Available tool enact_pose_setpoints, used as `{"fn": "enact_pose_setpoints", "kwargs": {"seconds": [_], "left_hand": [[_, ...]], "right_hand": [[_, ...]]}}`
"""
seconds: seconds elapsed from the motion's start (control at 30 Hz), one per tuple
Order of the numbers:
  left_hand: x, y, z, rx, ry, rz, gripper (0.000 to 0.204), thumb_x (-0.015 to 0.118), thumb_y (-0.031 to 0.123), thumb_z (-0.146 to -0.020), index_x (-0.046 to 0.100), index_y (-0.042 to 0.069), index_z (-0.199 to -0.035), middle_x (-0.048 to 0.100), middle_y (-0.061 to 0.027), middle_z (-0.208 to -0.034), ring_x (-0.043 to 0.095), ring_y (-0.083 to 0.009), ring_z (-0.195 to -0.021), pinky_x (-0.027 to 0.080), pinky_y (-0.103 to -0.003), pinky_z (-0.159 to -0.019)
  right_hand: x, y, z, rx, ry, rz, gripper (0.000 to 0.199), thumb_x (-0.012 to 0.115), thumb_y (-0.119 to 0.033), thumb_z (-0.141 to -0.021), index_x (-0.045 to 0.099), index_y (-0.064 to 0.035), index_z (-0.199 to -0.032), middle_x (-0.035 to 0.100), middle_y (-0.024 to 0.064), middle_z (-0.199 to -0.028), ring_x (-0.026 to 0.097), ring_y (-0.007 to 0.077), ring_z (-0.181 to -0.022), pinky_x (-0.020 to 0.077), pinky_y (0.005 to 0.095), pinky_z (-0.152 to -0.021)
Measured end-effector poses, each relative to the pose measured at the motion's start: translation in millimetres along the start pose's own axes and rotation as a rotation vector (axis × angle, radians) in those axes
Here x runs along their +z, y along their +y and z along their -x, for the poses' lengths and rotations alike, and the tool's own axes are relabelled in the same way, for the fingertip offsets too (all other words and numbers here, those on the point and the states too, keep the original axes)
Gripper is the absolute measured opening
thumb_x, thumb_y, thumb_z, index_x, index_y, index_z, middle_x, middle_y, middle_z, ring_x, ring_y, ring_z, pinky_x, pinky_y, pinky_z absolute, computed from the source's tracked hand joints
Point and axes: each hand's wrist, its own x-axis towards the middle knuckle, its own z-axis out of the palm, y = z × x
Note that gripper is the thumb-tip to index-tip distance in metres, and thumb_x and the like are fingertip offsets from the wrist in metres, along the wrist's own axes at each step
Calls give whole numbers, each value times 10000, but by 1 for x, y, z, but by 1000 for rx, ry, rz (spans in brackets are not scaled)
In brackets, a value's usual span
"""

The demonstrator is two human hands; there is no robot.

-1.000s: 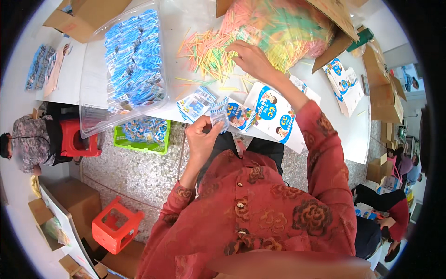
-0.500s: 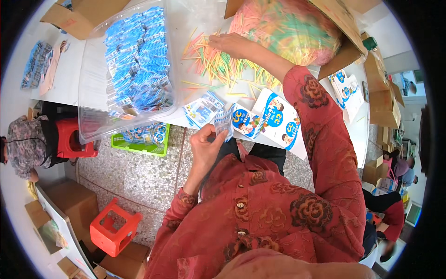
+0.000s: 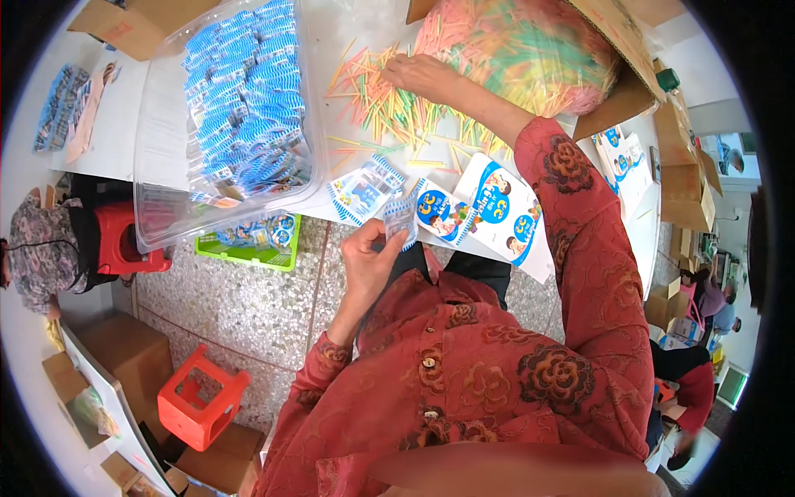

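Note:
Just past the table's front edge, my left hand (image 3: 368, 261) is closed, thumb against fingers, on a small clear packet (image 3: 401, 217) with blue-striped edges. My right hand (image 3: 424, 78) reaches far forward over a loose heap of thin coloured sticks (image 3: 373, 103) in pink, yellow and green. Its fingers are bent together at the top of the heap and seem to pinch some sticks; the fingertips are partly hidden. Blue-and-white printed packets (image 3: 366, 189) lie left of the held packet. Printed sheets (image 3: 507, 211) lie to its right, beneath my right forearm.
A clear plastic tub (image 3: 313, 157) full of blue-striped packets (image 3: 244, 99) stands at the left. Behind my right arm, a cardboard box (image 3: 633, 91) holds a big bag of sticks (image 3: 522, 54). A green basket (image 3: 286, 258) and red stool (image 3: 203, 398) are below. Another person (image 3: 50, 248) is far left.
My right hand has shifted slightly right on the heap, its fingers more drawn in. My left hand still holds the packet in the same place. The whole view has moved a little.

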Motion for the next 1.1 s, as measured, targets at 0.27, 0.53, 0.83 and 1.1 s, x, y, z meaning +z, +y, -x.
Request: {"fn": "enact_pose_setpoints", "kwargs": {"seconds": [0.27, 0.53, 0.83, 1.1], "left_hand": [[-1, -2, 3, 11, 7, -6, 131, 696, 42, -769, 589, -7, -710, 594, -3, -629, 507, -29, -580, 418, -202, -532], [1, -6, 7, -7, 26, 94, 130, 697, 48, -771, 588, -2, -719, 535, 58, -642, 424, -6, -590, 354, -181, -516], [9, 23, -10, 80, -26, 98, 80, 681, 40, -784, 643, -11, -834, 580, 42, -714, 443, -11, -630, 375, -185, -567], [20, 21, -19, 93, -43, 13, 66, 688, 34, -765, 634, -5, -770, 590, 13, -673, 473, -30, -621, 398, -203, -569]], "right_hand": [[3, 4, 4, 17, -21, 108, 207, 547, -45, -722, 526, -25, -927, 535, 79, -913, 548, 226, -938, 514, 320, -696], [-55, -3, 48, 718, 104, -714, 152, 590, -108, -827, 546, 1, -731, 625, 97, -872, 594, 188, -718, 482, 294, -612], [-16, -81, 129, 784, 411, -1165, 107, 638, -96, -777, 583, -5, -772, 652, 75, -773, 590, 134, -638, 473, 278, -589], [-22, -79, 139, 706, 503, -1294, 135, 588, -19, -830, 488, -13, -740, 617, 62, -844, 554, 99, -742, 459, 244, -654]]}}
